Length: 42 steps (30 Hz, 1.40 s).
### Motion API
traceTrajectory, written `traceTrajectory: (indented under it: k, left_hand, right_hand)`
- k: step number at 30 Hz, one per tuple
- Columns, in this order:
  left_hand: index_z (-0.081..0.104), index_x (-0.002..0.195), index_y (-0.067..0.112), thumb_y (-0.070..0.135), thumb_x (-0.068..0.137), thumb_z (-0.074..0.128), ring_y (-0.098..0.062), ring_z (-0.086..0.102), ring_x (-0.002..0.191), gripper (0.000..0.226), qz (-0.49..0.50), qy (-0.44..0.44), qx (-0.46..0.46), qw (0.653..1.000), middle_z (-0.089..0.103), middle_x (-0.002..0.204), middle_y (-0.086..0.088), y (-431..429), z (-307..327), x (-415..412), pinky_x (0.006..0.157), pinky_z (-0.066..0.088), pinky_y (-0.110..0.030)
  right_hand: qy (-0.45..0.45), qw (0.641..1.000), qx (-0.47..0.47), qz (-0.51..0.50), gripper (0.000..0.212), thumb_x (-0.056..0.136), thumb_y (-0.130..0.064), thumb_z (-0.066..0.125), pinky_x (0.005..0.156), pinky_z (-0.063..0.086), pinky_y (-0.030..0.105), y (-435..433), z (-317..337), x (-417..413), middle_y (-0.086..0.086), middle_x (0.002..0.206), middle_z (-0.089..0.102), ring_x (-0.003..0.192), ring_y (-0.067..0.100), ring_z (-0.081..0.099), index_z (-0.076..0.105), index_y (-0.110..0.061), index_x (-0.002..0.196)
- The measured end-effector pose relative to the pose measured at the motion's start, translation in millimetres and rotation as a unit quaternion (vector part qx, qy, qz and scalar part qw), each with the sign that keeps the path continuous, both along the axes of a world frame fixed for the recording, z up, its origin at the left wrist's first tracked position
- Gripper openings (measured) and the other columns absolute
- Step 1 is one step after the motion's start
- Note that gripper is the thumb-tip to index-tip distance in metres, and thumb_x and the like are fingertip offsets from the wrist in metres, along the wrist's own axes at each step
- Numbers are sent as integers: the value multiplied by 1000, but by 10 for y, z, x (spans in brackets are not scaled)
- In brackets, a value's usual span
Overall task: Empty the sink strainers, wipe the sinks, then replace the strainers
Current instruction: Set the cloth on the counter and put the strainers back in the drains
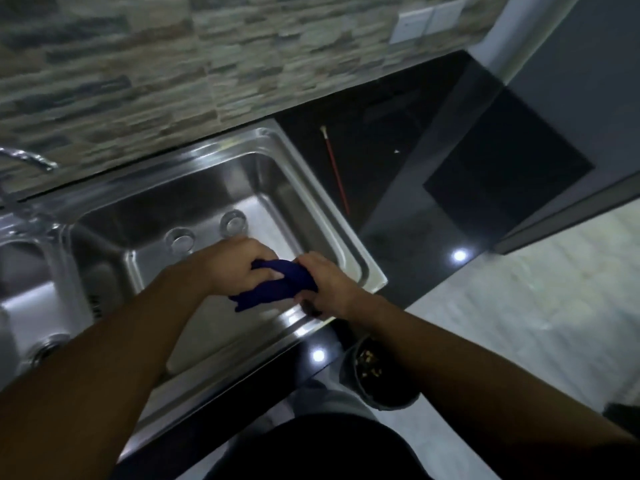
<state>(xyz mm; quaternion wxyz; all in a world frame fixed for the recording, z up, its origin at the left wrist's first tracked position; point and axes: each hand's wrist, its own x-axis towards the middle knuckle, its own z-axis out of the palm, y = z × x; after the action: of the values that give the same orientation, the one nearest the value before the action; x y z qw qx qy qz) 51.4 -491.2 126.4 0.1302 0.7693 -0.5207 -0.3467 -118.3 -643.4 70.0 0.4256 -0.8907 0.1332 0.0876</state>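
We hold the blue cloth (277,284) over the right sink (214,188), left hand (239,263) and right hand (327,287) both clamped on it. We should twist firmly, keeping drips inside the sink.

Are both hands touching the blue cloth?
Touching. The head view shows the left hand and the right hand each closed around an end of the blue cloth.

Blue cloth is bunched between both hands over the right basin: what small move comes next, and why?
Probably finish the wring, then press the blue cloth onto the basin floor and start wiping. Left hand and right hand both clamp it in a twist above the sink, and two strainers sit loose inside.
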Motion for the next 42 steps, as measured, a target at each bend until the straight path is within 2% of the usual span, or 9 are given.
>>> traceTrajectory:
  k: [3, 10, 14, 19, 22, 25, 30, 33, 42]
  left_hand:
    - [62, 67, 54, 40, 94, 64, 3, 63, 59, 30, -7, -6, -31, 999, 65, 61, 22, -411, 103, -127, 52, 48, -19]
    - [76, 93, 22, 43, 95, 63, 0, 64, 59, 25, 14, -43, -88, 995, 67, 64, 11, -1247, 183, -406, 59, 51, -20]
    - [73, 108, 23, 43, 96, 60, -17, 65, 72, 27, 81, -108, -134, 982, 71, 80, -4, -1665, 159, -609, 74, 56, -39]
    - [65, 120, 26, 51, 93, 60, -27, 68, 87, 38, 95, -109, -79, 986, 69, 97, -7, -2020, -108, -934, 70, 45, -30]
    - [65, 121, 25, 55, 93, 57, -28, 66, 102, 42, 36, -108, 30, 993, 67, 112, -8, -1993, -383, -1106, 82, 49, -36]
    - [64, 118, 18, 48, 97, 51, -25, 62, 103, 39, 87, -165, -16, 982, 64, 112, -7, -1960, -569, -1154, 84, 51, -39]
    - [44, 144, 14, 43, 99, 49, -25, 49, 126, 53, 104, -197, -86, 971, 48, 138, -7, -2045, -733, -1232, 106, 45, -37]
    - [10, 160, 11, 41, 106, 31, -27, 8, 156, 65, 59, -183, -19, 981, 6, 169, -11, -2064, -920, -1299, 128, 10, -42]
    - [-5, 159, 8, 44, 107, 22, -23, -4, 157, 69, 58, -164, 30, 984, -7, 169, -10, -2126, -1038, -1237, 129, 0, -42]
  right_hand:
    - [-1, 1000, -24, 16, 45, 82, -8, 66, 74, 59, 38, -510, 121, -174, -5, 110, 60, 91, 19, 66, 54, -30, 119]
    - [-48, 989, -123, 69, 41, 90, -15, 65, 94, 54, 34, -1679, 424, -372, -6, 113, 71, 101, 0, 64, 61, -27, 129]
    - [-106, 973, -204, 19, 55, 86, -3, 59, 107, 44, 48, -2220, 505, -345, 1, 136, 60, 128, 16, 54, 55, -24, 137]
    - [-44, 943, -325, 56, 64, 86, -4, 64, 116, 31, 52, -2638, 290, -543, 9, 160, 29, 149, 29, 23, 50, -30, 143]
    - [139, 916, -347, 148, 84, 84, -19, 68, 124, 6, 50, -2690, 50, -736, 7, 166, -5, 152, 28, -7, 25, -38, 153]
    - [85, 934, -321, 129, 89, 78, -49, 57, 121, -4, 40, -2581, -103, -768, 2, 166, -2, 152, 20, -7, 17, -32, 156]
    - [65, 955, -288, 36, 80, 94, -58, 33, 123, -4, 40, -2213, -366, -630, 5, 166, -1, 152, 17, -7, 5, -18, 158]
    - [71, 943, -325, 19, 75, 100, -59, 16, 119, -8, 37, -2148, -525, -591, 6, 164, -10, 150, 19, -14, -3, -14, 157]
    - [51, 936, -337, 91, 74, 100, -63, 13, 119, -8, 39, -2401, -545, -493, 3, 165, -11, 150, 18, -15, -7, -19, 157]
